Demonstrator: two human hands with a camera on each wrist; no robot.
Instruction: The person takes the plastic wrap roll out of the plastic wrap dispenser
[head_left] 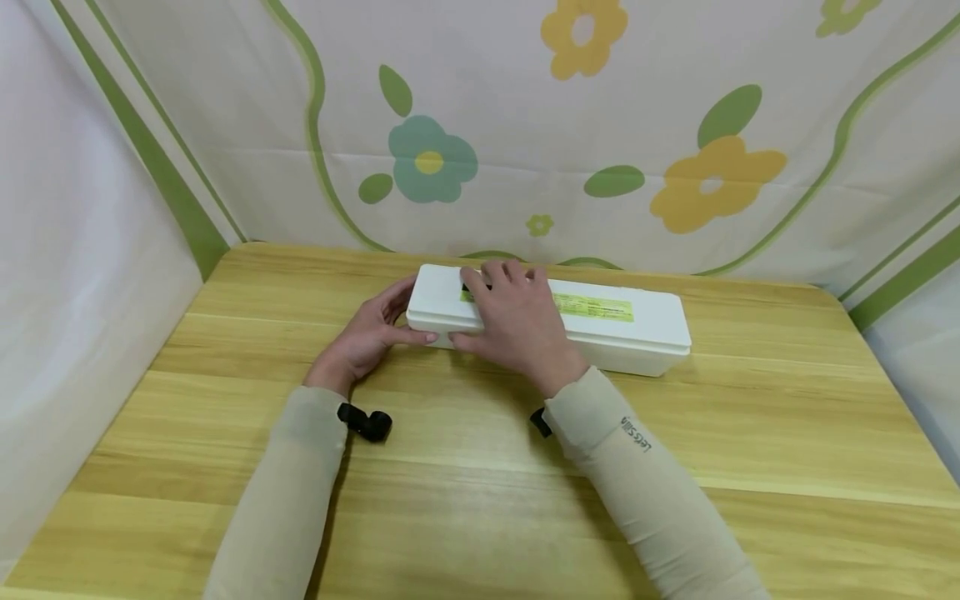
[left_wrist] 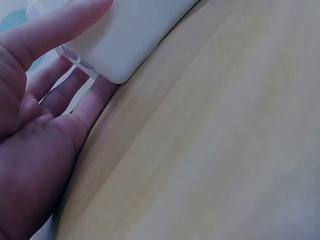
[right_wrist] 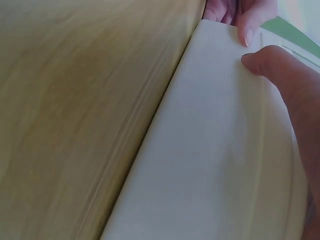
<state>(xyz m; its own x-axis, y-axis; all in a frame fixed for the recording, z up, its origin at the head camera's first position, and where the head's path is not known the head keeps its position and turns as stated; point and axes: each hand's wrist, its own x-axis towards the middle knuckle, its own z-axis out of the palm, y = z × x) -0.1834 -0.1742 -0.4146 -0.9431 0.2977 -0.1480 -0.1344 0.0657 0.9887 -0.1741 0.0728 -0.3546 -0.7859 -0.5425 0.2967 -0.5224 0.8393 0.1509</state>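
a long white box (head_left: pixel 630 335) lies on the bench (head_left: pixel 465 500) near its far edge, a yellow-green label (head_left: pixel 600 307) on its top. the left grip (head_left: pixel 367 333) is curled about the box's left end, thumb on the near side. the right grip (head_left: pixel 517 321) pinches the box, fingers bent over its top, thumb against the near side. behind hangs a flowered cloth (head_left: pixel 525 125).

"Any writing?"
"The right sleeve (head_left: pixel 651 490) reads 'Let's Slim', last letter unclear."
"And the yellow label (head_left: pixel 594 307) on the white box (head_left: pixel 611 335)?"
"Printed, but too small to read."
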